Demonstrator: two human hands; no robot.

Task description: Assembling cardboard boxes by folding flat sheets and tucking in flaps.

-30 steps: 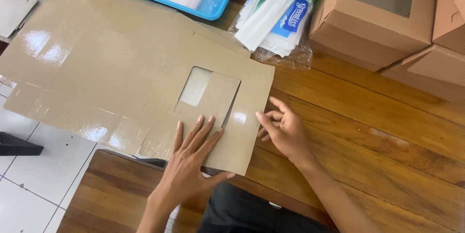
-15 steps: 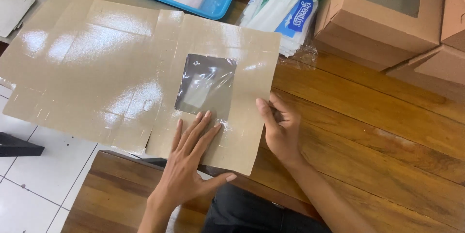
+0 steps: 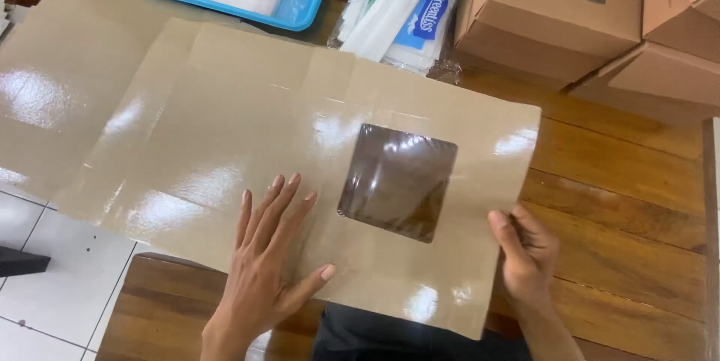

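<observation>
A flat, glossy brown cardboard box blank with a clear square window (image 3: 300, 158) fills the middle of the frame on the wooden table (image 3: 622, 203); the left hand (image 3: 270, 263) lies spread open on it, while the right hand (image 3: 525, 252) pinches its lower right edge

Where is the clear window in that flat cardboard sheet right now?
In the head view, the clear window sits right of centre in the flat cardboard box blank, between the left hand pressing the sheet and the right hand at its right edge.
</observation>
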